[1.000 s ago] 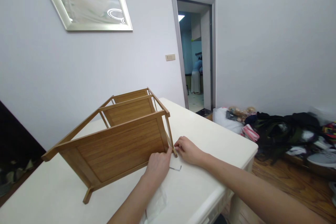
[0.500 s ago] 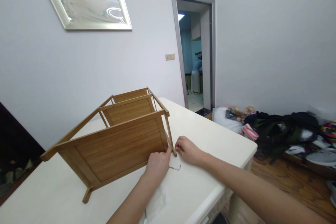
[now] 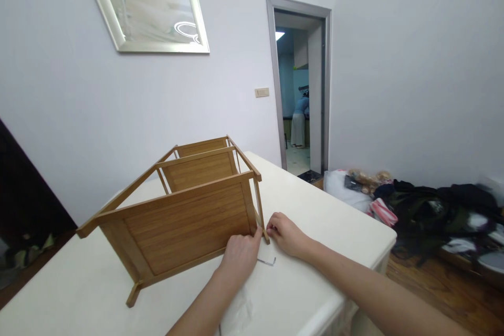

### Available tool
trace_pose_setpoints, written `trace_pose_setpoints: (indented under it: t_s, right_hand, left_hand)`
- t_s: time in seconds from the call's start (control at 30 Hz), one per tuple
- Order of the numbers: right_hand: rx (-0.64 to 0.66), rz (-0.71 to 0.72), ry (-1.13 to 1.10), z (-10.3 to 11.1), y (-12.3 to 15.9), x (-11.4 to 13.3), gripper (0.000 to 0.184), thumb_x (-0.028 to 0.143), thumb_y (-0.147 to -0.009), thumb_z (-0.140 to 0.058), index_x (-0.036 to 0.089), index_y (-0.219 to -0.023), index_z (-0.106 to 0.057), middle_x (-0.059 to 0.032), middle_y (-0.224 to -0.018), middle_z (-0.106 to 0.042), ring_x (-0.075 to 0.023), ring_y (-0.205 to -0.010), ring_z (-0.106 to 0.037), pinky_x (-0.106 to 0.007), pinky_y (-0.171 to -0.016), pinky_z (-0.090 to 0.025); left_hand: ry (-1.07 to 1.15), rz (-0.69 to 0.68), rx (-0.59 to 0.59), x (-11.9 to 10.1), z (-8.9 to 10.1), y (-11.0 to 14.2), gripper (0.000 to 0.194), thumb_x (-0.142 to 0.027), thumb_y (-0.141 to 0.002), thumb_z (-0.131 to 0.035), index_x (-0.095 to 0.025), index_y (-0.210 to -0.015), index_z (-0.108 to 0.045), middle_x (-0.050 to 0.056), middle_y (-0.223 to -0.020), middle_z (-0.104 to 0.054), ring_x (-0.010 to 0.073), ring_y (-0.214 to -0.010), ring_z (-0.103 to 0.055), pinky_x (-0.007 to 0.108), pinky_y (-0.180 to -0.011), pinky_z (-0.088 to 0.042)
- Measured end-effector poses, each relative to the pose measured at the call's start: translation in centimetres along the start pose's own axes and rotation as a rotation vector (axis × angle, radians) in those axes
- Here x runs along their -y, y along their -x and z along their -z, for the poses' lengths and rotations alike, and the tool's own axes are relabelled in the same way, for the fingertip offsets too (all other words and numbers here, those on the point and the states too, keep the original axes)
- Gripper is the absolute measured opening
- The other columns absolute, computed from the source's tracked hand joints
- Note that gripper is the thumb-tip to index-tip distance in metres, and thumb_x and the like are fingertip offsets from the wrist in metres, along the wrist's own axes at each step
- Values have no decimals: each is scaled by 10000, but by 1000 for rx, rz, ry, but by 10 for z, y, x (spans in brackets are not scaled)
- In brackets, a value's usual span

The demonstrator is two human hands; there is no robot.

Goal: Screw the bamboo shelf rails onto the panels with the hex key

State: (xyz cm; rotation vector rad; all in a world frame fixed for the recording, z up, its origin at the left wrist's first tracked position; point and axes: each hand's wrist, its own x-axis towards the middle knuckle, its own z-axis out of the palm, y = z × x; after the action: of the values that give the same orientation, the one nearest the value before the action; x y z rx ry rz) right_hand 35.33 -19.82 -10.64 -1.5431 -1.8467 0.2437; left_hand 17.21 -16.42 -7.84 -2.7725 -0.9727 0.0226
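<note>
A brown wooden shelf rack [image 3: 189,226] with several panels lies on its side on the white table [image 3: 315,210]. My left hand [image 3: 242,254] is closed at its lower right corner, with a finger pressed against the frame near the leg. Just right of that leg is my right hand [image 3: 286,233], fingers curled in a pinch against its outer side. Whatever is between those fingertips is hidden or too small to make out. A thin L-shaped hex key [image 3: 268,262] lies on the table between my hands.
Clear plastic wrapping [image 3: 238,312] lies by my left forearm. To the right, bags and clothes [image 3: 433,210] are heaped beyond the table edge. Behind, an open doorway [image 3: 328,89] shows a person [image 3: 299,118] in another room.
My view has shifted, so the scene sits slightly lower and further right. Both hands stay at the same corner of the rack, with little visible movement.
</note>
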Motion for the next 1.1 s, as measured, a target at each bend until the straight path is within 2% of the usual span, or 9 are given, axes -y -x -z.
trace_pose_setpoints:
  t_s: [0.1,0.23,0.33,0.6,0.97,1.03,1.1]
  right_hand:
    - [-8,7,15,0,0,0,157,97,-844,-506,167,-770,-625,-63,-865,-597,-186,-851,-560,-308,-803,-443]
    - [-22,-4,33,1,1,-1,161,64,-778,-545,179,-873,-605,-54,-904,-599,-190,-860,-562,-309,-783,-448]
    - [-12,-7,41,1,0,-2,185,42,-749,-550,188,-853,-594,-47,-911,-599,-188,-861,-563,-303,-775,-448]
    - [7,5,67,0,0,-1,154,59,-824,-513,170,-809,-619,-63,-896,-595,-187,-863,-567,-301,-793,-441]
    - [16,19,116,1,5,9,146,84,-849,-508,149,-800,-629,-83,-883,-587,-196,-849,-536,-306,-760,-397]
    - [10,7,98,2,5,8,122,85,-831,-529,152,-839,-631,-80,-898,-593,-195,-864,-542,-298,-762,-402]
    - [-5,-17,69,3,5,6,175,66,-792,-553,155,-924,-625,-75,-941,-602,-190,-888,-550,-286,-776,-411]
  left_hand:
    - [17,-12,-17,-1,0,0,514,-45,-880,-376,-139,-1381,-440,131,-866,-742,247,-777,-718,325,-672,-519]
    - [34,-15,-34,-1,-1,0,498,-61,-889,-383,-132,-1378,-445,133,-867,-740,258,-779,-716,344,-669,-521]
    - [41,-13,-36,-1,-2,-1,493,-70,-893,-391,-131,-1380,-440,134,-865,-740,255,-777,-716,341,-669,-519]
    - [19,-6,-13,0,-5,-2,529,-48,-883,-365,-136,-1402,-414,141,-873,-738,252,-776,-713,333,-661,-508]
    - [-48,12,39,1,-6,-2,573,-45,-886,-344,-155,-1448,-345,145,-884,-737,213,-771,-709,281,-660,-489]
    - [-66,16,57,1,-6,-2,576,-47,-884,-349,-163,-1448,-348,146,-891,-737,212,-766,-710,282,-662,-490]
    - [-85,28,70,1,-5,-1,581,-46,-882,-348,-170,-1449,-350,146,-899,-736,214,-771,-711,285,-667,-493]
